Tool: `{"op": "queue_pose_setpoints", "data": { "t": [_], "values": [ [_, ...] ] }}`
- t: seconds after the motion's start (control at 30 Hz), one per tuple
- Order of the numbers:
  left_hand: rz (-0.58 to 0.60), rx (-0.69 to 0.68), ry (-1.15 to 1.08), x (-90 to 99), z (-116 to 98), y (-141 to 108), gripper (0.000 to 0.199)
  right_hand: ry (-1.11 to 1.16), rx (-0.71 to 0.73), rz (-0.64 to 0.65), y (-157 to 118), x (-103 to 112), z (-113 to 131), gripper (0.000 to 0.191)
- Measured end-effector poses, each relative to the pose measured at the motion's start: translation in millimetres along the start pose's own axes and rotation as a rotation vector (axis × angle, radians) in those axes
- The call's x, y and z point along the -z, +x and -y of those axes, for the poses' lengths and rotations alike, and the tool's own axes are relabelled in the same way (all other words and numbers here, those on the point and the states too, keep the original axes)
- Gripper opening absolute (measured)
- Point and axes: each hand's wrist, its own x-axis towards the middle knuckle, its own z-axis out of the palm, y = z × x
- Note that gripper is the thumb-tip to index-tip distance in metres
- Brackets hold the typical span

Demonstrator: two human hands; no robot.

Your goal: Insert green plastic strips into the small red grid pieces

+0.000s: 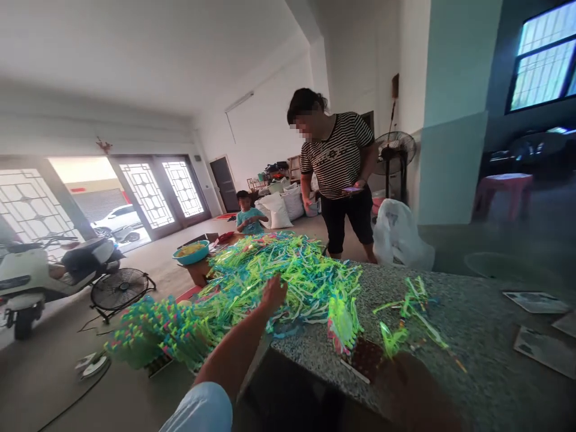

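Note:
A large heap of yellow-green and blue plastic strips (pixel 292 258) covers the far part of the speckled stone table. My left hand (pixel 274 293) reaches onto the heap's near side with its fingers curled together; whatever they hold is hidden among the strips. At the lower right, my right hand (pixel 407 381) is a dark, smeared shape low over the table, its fingers not distinct. Right by it is a small yellow-green strip piece (pixel 393 340). A bunch of strips with pink ends (pixel 342 324) lies beside a dark reddish patterned mat (pixel 366 358).
Loose strips (pixel 416 306) lie on the speckled tabletop (pixel 477 318). At the left are bundled strips (pixel 153 330), a blue basin (pixel 191 253), a floor fan (pixel 122 289) and a scooter (pixel 49 276). One person (pixel 337 156) stands beyond the table; another (pixel 250 217) is at its far end.

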Motion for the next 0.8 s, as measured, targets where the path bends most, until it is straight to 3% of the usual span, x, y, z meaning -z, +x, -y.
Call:
{"op": "queue_pose_setpoints", "data": {
  "t": [0.13,0.23,0.8],
  "values": [
    [0.164,-0.226,0.024,-53.0,-12.8,-73.4,0.060,0.009,-0.014,0.019,0.6,-2.1,-2.9,0.029],
    [0.133,-0.262,0.071,-76.2,-18.8,-101.6,0.058,-0.015,0.002,0.008,-0.5,-2.9,-4.6,0.027],
    [0.040,-0.257,0.059,-81.5,-16.0,-103.9,0.043,-0.040,-0.021,0.021,-2.9,-3.0,-5.5,0.033]
  ]
}}
